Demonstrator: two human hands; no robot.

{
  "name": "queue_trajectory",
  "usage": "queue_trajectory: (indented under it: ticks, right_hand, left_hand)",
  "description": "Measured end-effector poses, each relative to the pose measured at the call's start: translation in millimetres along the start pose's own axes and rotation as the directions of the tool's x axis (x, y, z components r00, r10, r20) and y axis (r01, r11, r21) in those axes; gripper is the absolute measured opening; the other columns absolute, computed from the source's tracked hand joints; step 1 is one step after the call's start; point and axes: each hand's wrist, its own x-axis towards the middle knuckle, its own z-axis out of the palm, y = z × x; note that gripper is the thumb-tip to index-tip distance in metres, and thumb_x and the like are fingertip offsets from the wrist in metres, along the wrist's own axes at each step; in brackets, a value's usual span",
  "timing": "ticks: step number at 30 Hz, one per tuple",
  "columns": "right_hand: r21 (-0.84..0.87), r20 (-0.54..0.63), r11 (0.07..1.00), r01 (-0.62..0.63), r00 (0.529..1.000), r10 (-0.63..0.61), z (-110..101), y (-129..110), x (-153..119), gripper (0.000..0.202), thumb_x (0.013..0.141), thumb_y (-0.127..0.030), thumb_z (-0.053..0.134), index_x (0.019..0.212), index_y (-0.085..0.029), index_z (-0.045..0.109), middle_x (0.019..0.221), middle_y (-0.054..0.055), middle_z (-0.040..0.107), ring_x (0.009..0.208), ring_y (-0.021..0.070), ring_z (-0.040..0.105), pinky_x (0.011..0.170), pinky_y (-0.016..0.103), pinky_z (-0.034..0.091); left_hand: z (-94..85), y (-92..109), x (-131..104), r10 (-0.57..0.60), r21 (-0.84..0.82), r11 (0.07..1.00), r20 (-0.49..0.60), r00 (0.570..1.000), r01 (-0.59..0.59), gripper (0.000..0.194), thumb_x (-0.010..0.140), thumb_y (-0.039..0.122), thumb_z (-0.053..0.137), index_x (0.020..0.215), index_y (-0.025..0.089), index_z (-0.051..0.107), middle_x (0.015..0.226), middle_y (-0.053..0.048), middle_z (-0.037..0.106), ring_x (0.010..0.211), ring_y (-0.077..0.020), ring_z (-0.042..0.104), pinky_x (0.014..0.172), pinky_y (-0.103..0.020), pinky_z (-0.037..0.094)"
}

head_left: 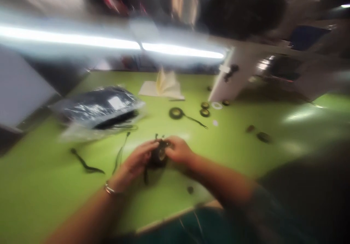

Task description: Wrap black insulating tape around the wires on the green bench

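Observation:
My left hand, with a bracelet at its wrist, is closed round the left side of a roll of black tape with a pale yellowish core. From the right, my right hand has its fingers curled and pressed against the same roll. Small dark ends stick up between the fingertips, and a dark strip hangs below my left hand. Blur hides the finer detail. To the left, a short black strap-like piece and a thin dark cord lie on the green table.
A plastic-wrapped dark package lies at the back left, with an open notebook behind. Beyond my hands are a black ring with a tail, smaller rolls and a white ring. A white panel stands at the back right.

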Motion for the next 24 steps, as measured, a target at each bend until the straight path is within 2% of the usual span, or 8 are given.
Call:
queue_trajectory:
  ticks: [3,6,9,11,16,20,24]
  right_hand:
    - [0.114,0.000,0.989,-0.092,0.996,0.093,-5.6,-4.5,5.2,0.025,0.079,-0.028,0.062,0.101,-0.018,0.067,0.094,0.005,0.068,0.081,0.0156,0.061,0.075,0.029,0.048]
    - [0.085,-0.045,0.994,-0.072,0.996,0.076,-9.1,-16.9,5.9,0.024,0.077,-0.038,0.067,0.092,-0.019,0.069,0.087,0.003,0.068,0.078,0.0145,0.060,0.074,0.028,0.047]
    - [0.013,-0.131,1.000,-0.006,0.991,0.008,-10.5,-28.5,4.2,0.011,0.079,-0.030,0.066,0.077,-0.020,0.070,0.077,0.001,0.068,0.076,0.0135,0.059,0.076,0.026,0.045]
    - [-0.005,-0.144,1.000,-0.003,0.990,0.002,-12.0,-32.6,3.4,0.013,0.082,-0.023,0.061,0.073,-0.020,0.070,0.072,0.000,0.066,0.071,0.0120,0.058,0.072,0.024,0.044]
    - [0.009,-0.048,0.999,-0.046,0.998,0.046,-16.1,-33.2,2.5,0.015,0.083,-0.032,0.063,0.085,-0.020,0.071,0.077,0.000,0.068,0.070,0.0112,0.057,0.066,0.023,0.043]
    - [0.046,0.013,0.994,-0.097,0.995,0.096,-15.3,-27.1,4.8,0.009,0.080,-0.022,0.062,0.079,-0.018,0.070,0.075,-0.001,0.068,0.068,0.0107,0.057,0.064,0.022,0.043]
    - [0.051,0.009,0.993,-0.104,0.995,0.104,-13.0,-21.3,6.6,0.008,0.076,-0.016,0.060,0.074,-0.018,0.068,0.070,-0.002,0.066,0.065,0.0102,0.055,0.062,0.022,0.041]
  left_hand:
    - [5.3,5.0,-4.3,-0.009,0.019,1.000,0.034,0.999,0.008,0.039,0.067,0.026,0.078,0.103,0.015,0.070,0.071,-0.004,0.070,0.056,-0.0107,0.061,0.045,-0.016,0.043]
    - [10.3,5.7,-7.7,0.013,0.128,0.992,-0.005,1.000,-0.013,0.046,0.065,0.030,0.080,0.106,0.015,0.069,0.072,-0.004,0.070,0.059,-0.0128,0.063,0.048,-0.018,0.045]
    - [14.0,4.5,-10.0,0.064,0.228,0.973,-0.075,0.995,-0.046,0.049,0.060,0.032,0.082,0.104,0.015,0.069,0.067,-0.003,0.068,0.054,-0.0137,0.061,0.045,-0.020,0.042]
    - [15.2,4.3,-10.6,0.073,0.259,0.965,-0.091,0.993,-0.047,0.050,0.059,0.033,0.082,0.103,0.015,0.068,0.062,-0.001,0.066,0.051,-0.0140,0.059,0.043,-0.020,0.040]
    - [15.7,4.6,-11.7,0.100,0.320,0.945,-0.085,0.991,-0.068,0.049,0.060,0.037,0.080,0.102,0.015,0.067,0.056,0.001,0.061,0.047,-0.0130,0.055,0.043,-0.021,0.038]
    - [17.2,3.0,-14.0,0.207,0.412,0.898,-0.092,0.974,-0.152,0.043,0.062,0.037,0.078,0.098,0.016,0.068,0.051,0.005,0.055,0.040,-0.0095,0.046,0.040,-0.021,0.033]
    - [19.9,4.2,-16.1,0.322,0.578,0.786,-0.080,0.943,-0.219,0.033,0.062,0.030,0.074,0.092,0.016,0.070,0.051,0.006,0.052,0.041,-0.0082,0.042,0.039,-0.020,0.033]
